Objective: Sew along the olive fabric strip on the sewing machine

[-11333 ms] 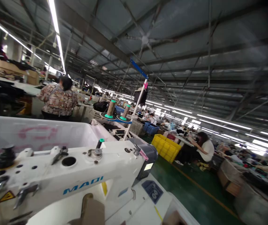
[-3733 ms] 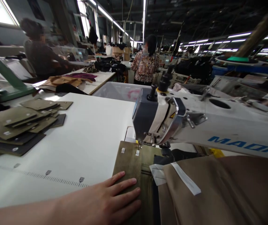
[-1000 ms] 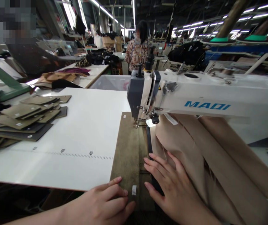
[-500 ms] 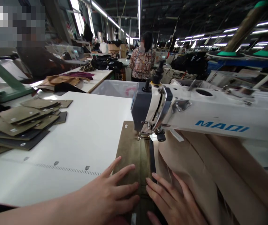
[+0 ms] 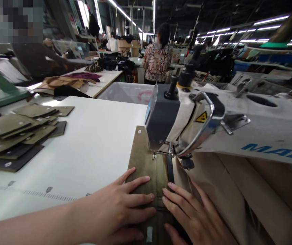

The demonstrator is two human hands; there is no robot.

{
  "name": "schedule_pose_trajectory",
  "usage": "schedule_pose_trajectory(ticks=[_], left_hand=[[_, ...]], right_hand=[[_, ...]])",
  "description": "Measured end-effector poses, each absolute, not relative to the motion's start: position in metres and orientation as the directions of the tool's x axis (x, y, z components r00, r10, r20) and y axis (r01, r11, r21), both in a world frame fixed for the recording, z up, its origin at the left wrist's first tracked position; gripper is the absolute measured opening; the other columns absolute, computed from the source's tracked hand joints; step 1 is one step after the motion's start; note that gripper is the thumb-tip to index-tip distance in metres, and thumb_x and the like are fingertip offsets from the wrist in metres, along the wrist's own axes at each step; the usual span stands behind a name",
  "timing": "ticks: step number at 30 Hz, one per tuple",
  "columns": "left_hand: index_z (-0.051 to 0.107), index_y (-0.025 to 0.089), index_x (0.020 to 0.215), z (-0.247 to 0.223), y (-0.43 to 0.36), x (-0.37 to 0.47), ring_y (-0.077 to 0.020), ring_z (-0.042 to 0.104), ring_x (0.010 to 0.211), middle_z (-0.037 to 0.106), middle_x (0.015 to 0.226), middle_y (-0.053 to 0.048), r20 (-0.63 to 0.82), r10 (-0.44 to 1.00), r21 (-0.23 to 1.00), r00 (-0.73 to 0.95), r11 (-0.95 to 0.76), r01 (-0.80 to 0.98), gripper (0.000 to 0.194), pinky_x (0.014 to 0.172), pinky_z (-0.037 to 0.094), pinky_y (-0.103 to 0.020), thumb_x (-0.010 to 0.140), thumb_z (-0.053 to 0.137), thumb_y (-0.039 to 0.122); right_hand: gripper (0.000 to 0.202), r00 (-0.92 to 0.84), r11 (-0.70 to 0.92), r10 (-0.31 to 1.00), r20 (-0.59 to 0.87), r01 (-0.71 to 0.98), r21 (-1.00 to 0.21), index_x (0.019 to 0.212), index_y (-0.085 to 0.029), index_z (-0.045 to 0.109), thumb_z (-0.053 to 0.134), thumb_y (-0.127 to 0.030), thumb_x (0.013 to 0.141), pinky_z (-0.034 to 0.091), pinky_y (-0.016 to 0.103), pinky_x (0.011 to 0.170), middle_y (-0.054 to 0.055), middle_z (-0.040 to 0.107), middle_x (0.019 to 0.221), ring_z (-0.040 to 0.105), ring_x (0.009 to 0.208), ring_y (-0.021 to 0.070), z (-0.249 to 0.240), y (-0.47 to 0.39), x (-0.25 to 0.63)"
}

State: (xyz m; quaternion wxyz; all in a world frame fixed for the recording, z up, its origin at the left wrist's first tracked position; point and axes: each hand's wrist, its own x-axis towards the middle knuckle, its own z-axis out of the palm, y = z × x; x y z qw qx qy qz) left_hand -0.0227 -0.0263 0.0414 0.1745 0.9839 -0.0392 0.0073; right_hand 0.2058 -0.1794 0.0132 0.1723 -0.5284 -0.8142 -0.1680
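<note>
lettering "maqi" on sewing machine

Olive-green fabric strip beside tan cloth on the white bench; white sewing machine with blue lettering, grey head; olive and dark grey pieces stacked at the bench's left edge.

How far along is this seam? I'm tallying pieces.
Done: olive suede strip extends beyond the white sewing machine head. In hand: left hand and right hand press flat on fabric. Left: the stretch under both hands; stacked olive panels wait aside.
</note>
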Motion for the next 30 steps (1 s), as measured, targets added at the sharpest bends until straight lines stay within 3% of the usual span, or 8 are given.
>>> schedule_pose_trajectory(ticks=[4,10,15,18,20,23,26,30], left_hand=[[0.058,0.023,0.137,0.04,-0.018,-0.017,-0.031,0.035,0.147,0.057,0.145,0.001,0.064,-0.073,0.313,0.995,-0.945,-0.09,0.041,0.128,-0.006,-0.046,0.101,0.055,0.042],[0.057,0.023,0.139,0.038,-0.003,-0.008,-0.0301,0.034,0.147,0.053,0.148,0.002,0.03,-0.066,0.269,0.997,-0.96,-0.072,0.042,0.125,-0.016,-0.038,0.105,0.045,0.044],[0.057,0.023,0.138,0.033,0.01,-0.002,-0.0303,0.039,0.145,0.056,0.146,-0.001,0.079,-0.04,0.284,0.996,-0.957,-0.061,0.039,0.128,0.003,-0.042,0.104,0.049,0.04],[0.057,0.022,0.137,0.031,0.017,0.002,-0.0291,0.04,0.144,0.057,0.145,-0.003,0.097,-0.03,0.29,0.995,-0.955,-0.057,0.038,0.127,0.003,-0.042,0.104,0.048,0.039],[0.057,0.021,0.138,0.03,0.022,0.006,-0.0273,0.039,0.145,0.058,0.144,-0.004,0.097,-0.022,0.293,0.995,-0.955,-0.049,0.038,0.127,0.003,-0.041,0.105,0.046,0.037],[0.058,0.021,0.137,0.03,0.029,0.011,-0.0255,0.044,0.14,0.061,0.135,-0.008,0.09,0.004,0.292,0.996,-0.956,-0.022,0.037,0.124,0.018,-0.041,0.105,0.045,0.035],[0.059,0.022,0.135,0.03,0.034,0.015,-0.0254,0.052,0.132,0.062,0.127,-0.01,0.094,0.017,0.274,0.995,-0.962,-0.01,0.035,0.117,0.031,-0.042,0.105,0.045,0.034],[0.061,0.022,0.132,0.029,0.037,0.017,-0.0275,0.057,0.125,0.062,0.128,-0.011,0.109,0.023,0.258,0.994,-0.966,-0.006,0.034,0.113,0.037,-0.047,0.104,0.046,0.034]], right_hand=[[0.025,-0.342,0.372,0.819,0.461,0.928,0.028,0.116,-0.023,0.063,0.047,-0.029,0.098,0.013,0.036,0.124,-0.006,0.071,0.12,0.057,0.121,0.0128,0.014,-0.17,0.21],[0.024,-0.26,0.325,0.839,0.478,0.944,-0.057,0.118,-0.025,0.061,0.046,-0.032,0.102,0.011,0.031,0.122,-0.007,0.068,0.124,0.056,0.122,0.0104,0.009,-0.156,0.218],[0.026,-0.162,0.242,0.896,0.414,0.959,-0.149,0.122,-0.03,0.059,0.041,-0.039,0.105,0.018,0.037,0.118,-0.01,0.065,0.129,0.057,0.121,0.0146,-0.001,-0.145,0.221],[0.027,-0.135,0.234,0.902,0.411,0.951,-0.201,0.123,-0.03,0.058,0.04,-0.04,0.105,0.028,0.038,0.113,-0.01,0.064,0.132,0.055,0.125,0.0158,-0.005,-0.137,0.225],[0.027,-0.136,0.228,0.907,0.398,0.954,-0.196,0.124,-0.03,0.057,0.04,-0.04,0.105,0.031,0.043,0.11,-0.007,0.064,0.132,0.056,0.123,0.0193,-0.005,-0.13,0.229],[0.03,-0.149,0.216,0.917,0.369,0.965,-0.147,0.123,-0.027,0.059,0.039,-0.04,0.105,0.041,0.05,0.098,0.002,0.068,0.124,0.062,0.112,0.0263,-0.005,-0.121,0.235],[0.035,-0.158,0.215,0.922,0.354,0.968,-0.128,0.122,-0.023,0.061,0.036,-0.04,0.106,0.05,0.048,0.084,0.007,0.071,0.11,0.066,0.098,0.0272,-0.005,-0.116,0.238],[0.039,-0.135,0.19,0.916,0.377,0.975,-0.114,0.121,-0.021,0.065,0.035,-0.041,0.106,0.051,0.048,0.082,0.007,0.072,0.109,0.066,0.096,0.0275,-0.006,-0.113,0.24]])
